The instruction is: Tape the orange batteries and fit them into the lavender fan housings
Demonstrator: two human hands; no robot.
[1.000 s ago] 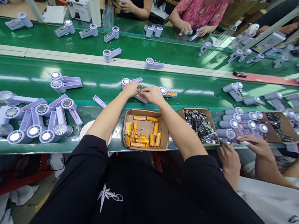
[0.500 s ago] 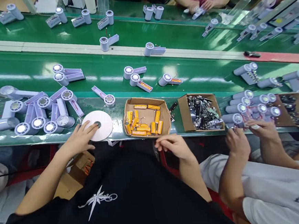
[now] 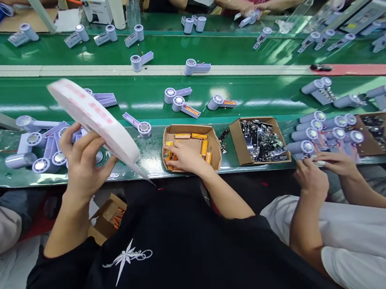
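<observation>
No readable text, brand or number can be made out. Pink printed marks are seen along the edge of the white tape roll [image 3: 94, 119], but they are blurred beyond reading. A white leaf-like emblem without letters is shown on the black shirt [image 3: 126, 259].

Fan housings [image 3: 46, 149] crowd the table's [image 3: 147, 163] left edge; open green belt [image 3: 259, 97] lies beyond the battery box [image 3: 191, 150].

White tape roll [image 3: 94, 119] with pink print, lifted, tilted edge-on; orange cylindrical batteries [image 3: 204, 147] loose in open cardboard box [image 3: 212, 136]
</observation>
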